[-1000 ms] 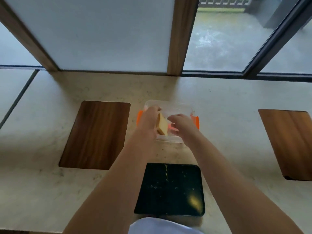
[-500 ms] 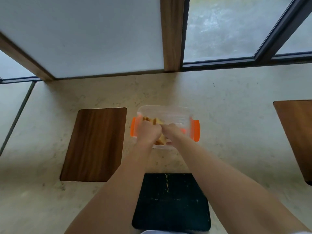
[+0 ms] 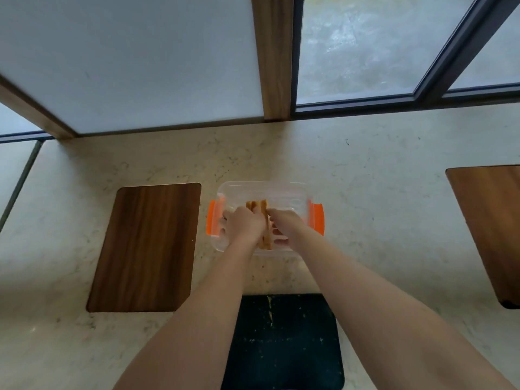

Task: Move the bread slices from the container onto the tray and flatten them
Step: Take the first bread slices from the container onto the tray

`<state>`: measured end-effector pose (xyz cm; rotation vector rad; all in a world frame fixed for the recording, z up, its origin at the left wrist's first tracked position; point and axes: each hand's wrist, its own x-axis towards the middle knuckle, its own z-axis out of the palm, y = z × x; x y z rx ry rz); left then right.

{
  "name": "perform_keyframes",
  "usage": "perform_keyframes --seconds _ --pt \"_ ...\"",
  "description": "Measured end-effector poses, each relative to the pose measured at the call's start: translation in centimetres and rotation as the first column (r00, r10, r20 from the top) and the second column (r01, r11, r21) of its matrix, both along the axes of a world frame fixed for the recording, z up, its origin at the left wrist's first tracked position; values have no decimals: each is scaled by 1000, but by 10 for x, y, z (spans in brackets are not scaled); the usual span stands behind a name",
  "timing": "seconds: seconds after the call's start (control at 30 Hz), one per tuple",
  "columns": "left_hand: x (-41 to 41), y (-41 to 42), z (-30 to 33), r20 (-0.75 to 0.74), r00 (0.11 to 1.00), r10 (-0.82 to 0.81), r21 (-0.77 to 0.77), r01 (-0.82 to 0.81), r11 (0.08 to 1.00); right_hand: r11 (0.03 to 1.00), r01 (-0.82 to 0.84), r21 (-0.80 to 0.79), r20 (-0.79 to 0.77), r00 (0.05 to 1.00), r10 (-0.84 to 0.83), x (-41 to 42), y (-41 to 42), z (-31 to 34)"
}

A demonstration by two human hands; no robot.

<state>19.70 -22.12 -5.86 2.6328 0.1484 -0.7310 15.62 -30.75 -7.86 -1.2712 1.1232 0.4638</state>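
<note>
A clear plastic container (image 3: pixel 292 190) with orange side clips sits mid-counter. Inside it stand several bread slices (image 3: pixel 257 205) on edge, brown crusts up. My left hand (image 3: pixel 243 225) presses the stack from the left and my right hand (image 3: pixel 282 222) from the right, so both hands clasp the slices inside the container. A dark tray (image 3: pixel 284 342) with crumbs on it lies on the counter nearer to me, partly hidden under my forearms.
A brown wooden board (image 3: pixel 143 246) lies left of the container and another wooden board (image 3: pixel 491 229) at the right edge. The beige stone counter (image 3: pixel 380 209) ends at a window frame (image 3: pixel 271 57) along the back.
A second ago my left hand held one slice tilted up; now both hands have closed in on the upright stack lower in the container. The camera has tilted downward.
</note>
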Motion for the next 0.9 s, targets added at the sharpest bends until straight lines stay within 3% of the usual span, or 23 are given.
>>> perform_keyframes --seconds 0.07,0.2,0.63,0.8,0.9 --pt "2 0 -6 22 998 -60 -40 61 997 1000 5 6 1 1000 -5 0 -4 1" --pt "8 1 -15 -81 997 -13 -171 -1 985 997 65 41 32 997 -66 -1 -9 0" --pt "12 13 -26 15 968 -250 0 250 968 994 93 -48 63 994 -90 -3 -11 -18" --pt "4 14 0 262 928 -264 -52 287 956 954 55 -295 90 996 -30 2 -11 -6" --pt "-11 32 21 430 878 -210 -168 306 937 848 17 -529 180 979 93 -8 -12 25"
